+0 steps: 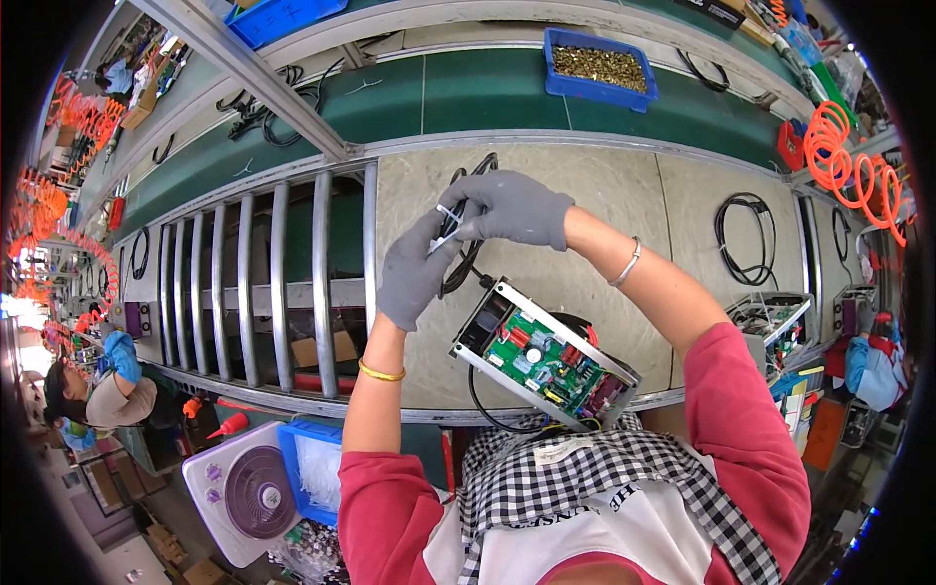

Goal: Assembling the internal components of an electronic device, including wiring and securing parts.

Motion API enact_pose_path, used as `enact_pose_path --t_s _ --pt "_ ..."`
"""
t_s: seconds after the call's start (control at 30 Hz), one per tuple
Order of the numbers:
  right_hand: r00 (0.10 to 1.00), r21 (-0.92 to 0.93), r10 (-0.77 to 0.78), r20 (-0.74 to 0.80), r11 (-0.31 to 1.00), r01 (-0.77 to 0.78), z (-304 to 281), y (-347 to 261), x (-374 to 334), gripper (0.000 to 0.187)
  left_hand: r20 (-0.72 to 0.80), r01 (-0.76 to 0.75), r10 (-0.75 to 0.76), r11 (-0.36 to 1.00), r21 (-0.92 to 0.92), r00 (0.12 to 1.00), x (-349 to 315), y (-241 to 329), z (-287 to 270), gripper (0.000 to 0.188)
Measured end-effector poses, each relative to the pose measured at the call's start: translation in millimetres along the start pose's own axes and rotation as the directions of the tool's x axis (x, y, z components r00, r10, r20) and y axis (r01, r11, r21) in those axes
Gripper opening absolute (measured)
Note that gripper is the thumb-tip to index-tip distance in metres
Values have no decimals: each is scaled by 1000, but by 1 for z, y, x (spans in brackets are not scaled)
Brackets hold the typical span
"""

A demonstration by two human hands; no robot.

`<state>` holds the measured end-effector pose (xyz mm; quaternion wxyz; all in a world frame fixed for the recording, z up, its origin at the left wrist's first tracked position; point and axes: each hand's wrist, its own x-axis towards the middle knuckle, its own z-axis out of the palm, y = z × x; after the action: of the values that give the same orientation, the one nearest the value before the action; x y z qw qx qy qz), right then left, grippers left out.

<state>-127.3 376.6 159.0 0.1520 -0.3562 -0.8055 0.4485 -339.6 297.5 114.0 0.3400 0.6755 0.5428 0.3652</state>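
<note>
A coiled black power cable (458, 277) is bunched under and between my two grey-gloved hands. A thin white cable tie (448, 233) crosses the bundle. On one side of the tie, my left hand (411, 271) has its fingers closed on it. My right hand (522, 208) reaches across from the other side, also pinching at the tie, with part of the coil beneath its palm. Just below the hands lies an open metal-framed electronic unit (546, 356), tilted on the bench, with a green circuit board facing up. The cable runs into its upper left end.
To the left are metal rollers (321, 283). A blue bin of brass-coloured parts (600, 70) stands on the green belt (487, 93) beyond the bench. Another coiled cable (745, 239) and metal-framed unit (770, 320) are at right. A purple-and-white fan (210, 475) stands lower left.
</note>
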Motion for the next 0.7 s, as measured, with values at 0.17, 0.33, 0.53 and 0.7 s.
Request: enact_pose_path --t_s 0.17,0.33,0.53,0.7 --pt "998 27 56 19 998 -56 -6 -2 2 42 -31 0 4 991 133 1000 -3 7 8 45" --pt "1000 -11 13 -12 1000 -14 -7 -2 -6 41 -29 -21 22 999 49 999 0 5 8 44" --pt "1000 -5 -3 -18 1000 3 -5 -1 -4 40 -18 -8 9 999 51 1000 -2 7 7 45" --pt "996 28 5 -92 1000 -2 0 -6 0 34 -86 -4 20 983 184 996 -6 9 11 41"
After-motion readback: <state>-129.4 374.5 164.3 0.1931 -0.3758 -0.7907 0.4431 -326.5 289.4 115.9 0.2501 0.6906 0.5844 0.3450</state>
